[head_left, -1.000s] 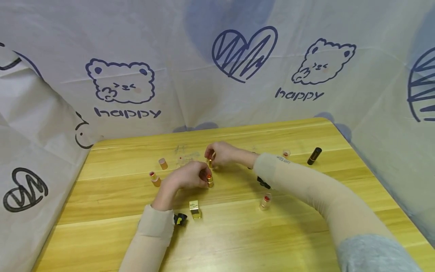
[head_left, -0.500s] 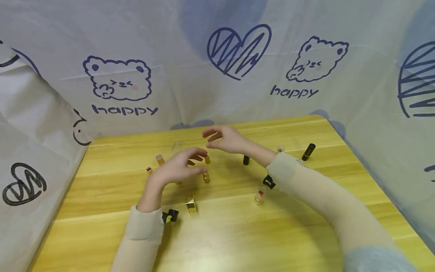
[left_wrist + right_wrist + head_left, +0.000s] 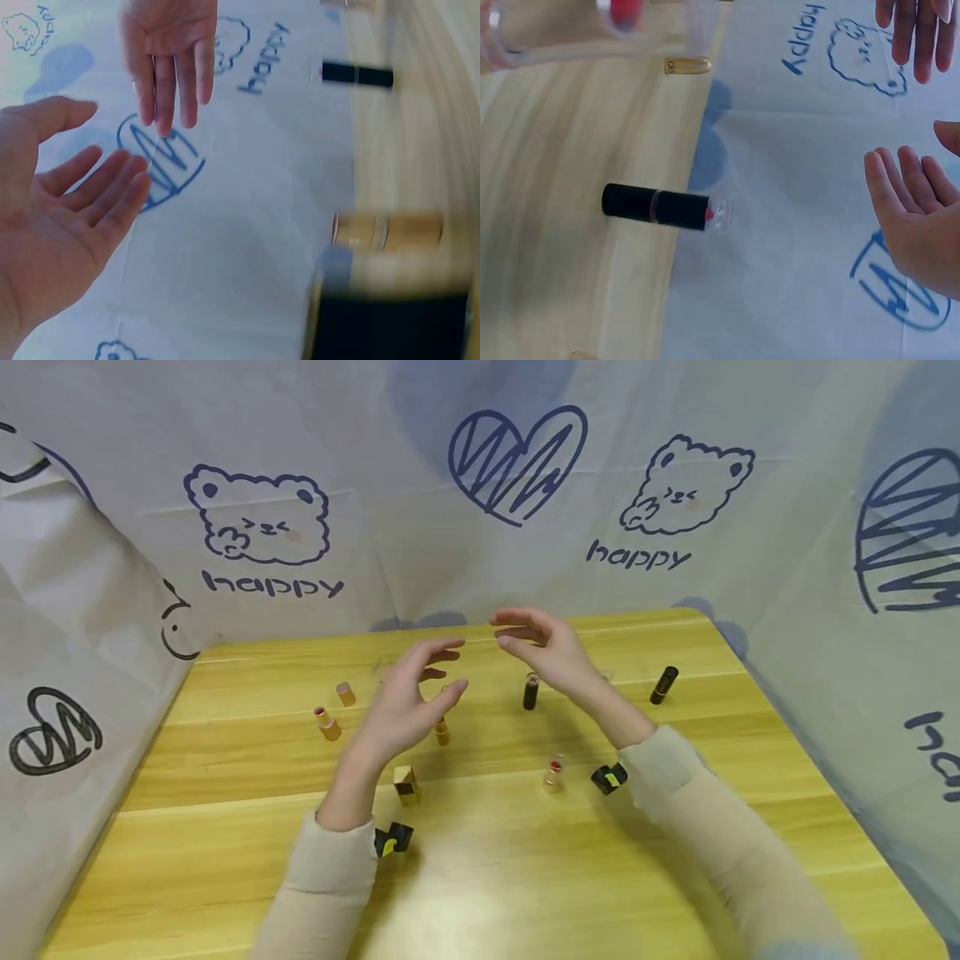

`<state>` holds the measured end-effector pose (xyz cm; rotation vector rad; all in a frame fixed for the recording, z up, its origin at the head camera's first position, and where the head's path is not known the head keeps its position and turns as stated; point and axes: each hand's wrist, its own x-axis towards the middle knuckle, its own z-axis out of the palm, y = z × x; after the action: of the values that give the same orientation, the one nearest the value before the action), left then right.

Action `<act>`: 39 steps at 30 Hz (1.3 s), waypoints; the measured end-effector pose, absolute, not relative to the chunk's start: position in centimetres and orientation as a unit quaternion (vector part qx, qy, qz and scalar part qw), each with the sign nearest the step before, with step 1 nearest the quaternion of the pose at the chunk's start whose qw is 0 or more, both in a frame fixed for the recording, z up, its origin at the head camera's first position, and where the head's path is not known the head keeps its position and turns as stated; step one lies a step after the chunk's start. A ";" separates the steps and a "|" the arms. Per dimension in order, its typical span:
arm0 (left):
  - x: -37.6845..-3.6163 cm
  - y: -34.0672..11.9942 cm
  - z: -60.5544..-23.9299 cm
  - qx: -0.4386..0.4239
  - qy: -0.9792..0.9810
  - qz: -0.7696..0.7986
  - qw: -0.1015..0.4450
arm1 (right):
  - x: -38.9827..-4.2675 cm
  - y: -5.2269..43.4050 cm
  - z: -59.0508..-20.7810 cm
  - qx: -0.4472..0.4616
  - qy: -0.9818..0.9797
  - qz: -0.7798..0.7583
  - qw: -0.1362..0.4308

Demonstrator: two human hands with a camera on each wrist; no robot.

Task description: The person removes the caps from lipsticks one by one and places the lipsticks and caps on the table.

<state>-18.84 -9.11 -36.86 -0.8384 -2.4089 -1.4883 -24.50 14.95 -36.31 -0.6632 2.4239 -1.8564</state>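
In the head view, my left hand (image 3: 405, 706) hovers over the table with spread, relaxed fingers and holds nothing. My right hand (image 3: 551, 652) is raised across from it, its fingers loosely bent and free of any object. Nearest the left hand stands a gold lipstick (image 3: 442, 732), partly covered by the thumb. Below the right hand is a black lipstick (image 3: 531, 692); the right wrist view shows a clear cover over its red tip. A gold lipstick case with a square cap (image 3: 406, 783) stands near the left wrist. The left wrist view has both palms, apart from each other.
A pink lipstick (image 3: 327, 725) and its cap (image 3: 346, 694) stand at the left. A clear-cased lipstick (image 3: 552, 776) stands towards the middle right, a black tube (image 3: 664, 685) farther right. A printed cloth (image 3: 390, 527) hangs behind the wooden table (image 3: 480, 877).
Both hands have let go of the gold lipstick and the small gold piece behind it and lifted off the table. The right hand has moved to the right; the view has shifted a little.
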 end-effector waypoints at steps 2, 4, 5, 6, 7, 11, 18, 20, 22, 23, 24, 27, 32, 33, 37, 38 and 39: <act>-18.9 -7.9 -37.2 -0.278 -0.796 -0.525 0.113 | -24.2 15.7 -36.7 -0.198 0.768 -0.609 -0.010; -19.0 -6.6 -37.7 -0.272 -0.779 -0.550 0.128 | -23.8 16.4 -37.1 -0.182 0.758 -0.626 -0.029; -19.1 -6.0 -37.9 -0.269 -0.771 -0.561 0.133 | -23.7 16.7 -37.4 -0.175 0.752 -0.634 -0.038; -19.3 -5.3 -38.1 -0.264 -0.765 -0.571 0.138 | -23.6 17.0 -37.7 -0.168 0.747 -0.641 -0.048; -19.5 -4.7 -38.4 -0.257 -0.761 -0.578 0.142 | -23.5 17.3 -37.9 -0.162 0.742 -0.648 -0.058; -20.5 -2.6 -39.7 -0.224 -0.752 -0.601 0.150 | -23.8 18.1 -39.2 -0.148 0.722 -0.668 -0.101; -22.3 0.2 -42.7 -0.161 -0.765 -0.615 0.104 | -24.4 18.8 -41.2 -0.118 0.719 -0.676 -0.108; -22.8 0.8 -43.5 -0.138 -0.767 -0.622 0.077 | -24.4 18.9 -41.6 -0.107 0.723 -0.677 -0.087; -23.4 1.2 -44.3 -0.114 -0.769 -0.627 0.051 | -24.4 19.0 -41.8 -0.099 0.729 -0.674 -0.062; -23.6 1.4 -44.6 -0.103 -0.769 -0.629 0.039 | -24.4 19.1 -41.9 -0.097 0.733 -0.671 -0.050; -23.8 1.5 -44.9 -0.094 -0.769 -0.632 0.027 | -24.4 19.1 -42.1 -0.095 0.736 -0.669 -0.037; -24.4 1.8 -45.5 -0.075 -0.773 -0.630 -0.003 | -24.6 19.3 -42.4 -0.089 0.749 -0.656 -0.008; -25.2 1.7 -46.3 -0.068 -0.781 -0.619 -0.043 | -24.8 19.3 -42.9 -0.070 0.762 -0.644 0.022; -25.4 1.7 -46.5 -0.068 -0.783 -0.616 -0.050 | -24.9 19.2 -42.9 -0.068 0.762 -0.644 0.028; -25.8 1.5 -47.0 -0.071 -0.796 -0.596 -0.080 | -25.0 19.1 -43.3 -0.063 0.759 -0.647 0.048; -25.9 1.5 -47.2 -0.072 -0.801 -0.588 -0.087 | -25.0 19.1 -43.4 -0.064 0.760 -0.645 0.050; -26.1 1.4 -47.3 -0.075 -0.805 -0.581 -0.092 | -25.0 19.1 -43.4 -0.064 0.760 -0.645 0.052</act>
<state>-26.06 1.45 -47.32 -0.2490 -2.6879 -1.9419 -25.03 19.14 -43.43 -0.1944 2.3117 -1.9622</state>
